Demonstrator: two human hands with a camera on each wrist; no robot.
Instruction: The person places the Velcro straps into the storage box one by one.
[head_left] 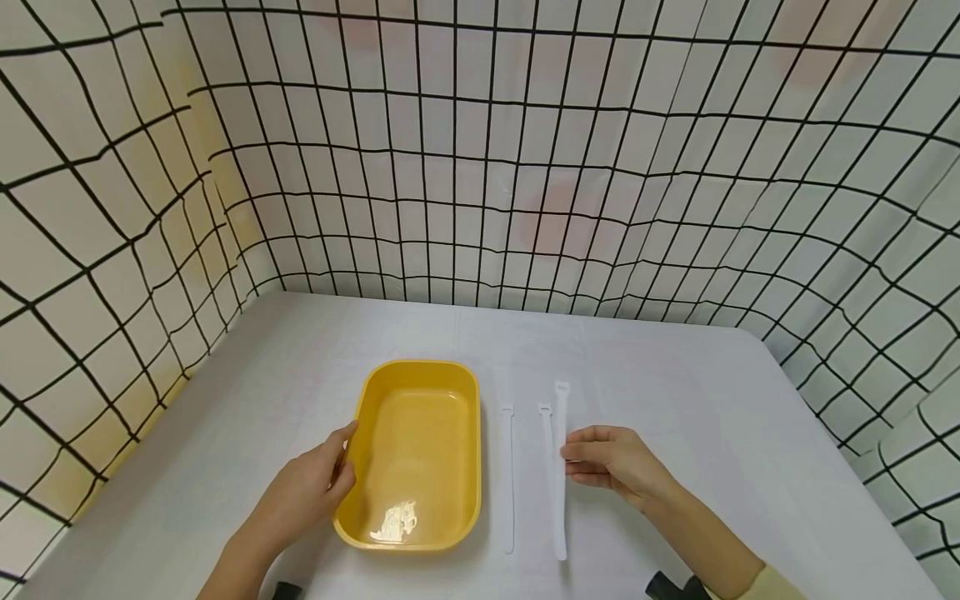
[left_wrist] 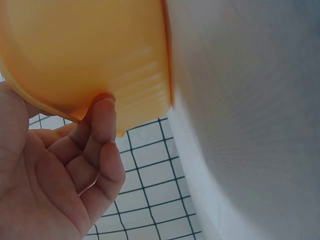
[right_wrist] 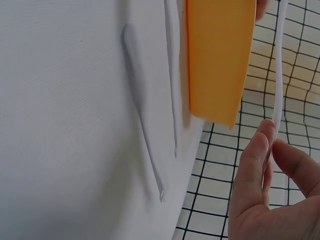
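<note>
A yellow tray (head_left: 420, 450) with rounded corners sits on the white table. My left hand (head_left: 311, 483) grips its left rim, and in the left wrist view the fingers (left_wrist: 104, 117) curl against the tray's outer wall. Between thumb and fingertips, my right hand (head_left: 618, 462) pinches a white strap with a slotted head (head_left: 560, 500), lifted off the table and seen edge-on in the right wrist view (right_wrist: 279, 65). Under it, partly covered in the head view, lies a second white strap (head_left: 546, 429). A third white strap (head_left: 509, 483) lies beside the tray's right side.
The white tabletop (head_left: 720, 417) spreads around the tray and straps. Black wire grid panels (head_left: 525, 175) with white sheeting behind stand along the back and both sides. Dark wrist devices (head_left: 675, 586) show at the bottom edge.
</note>
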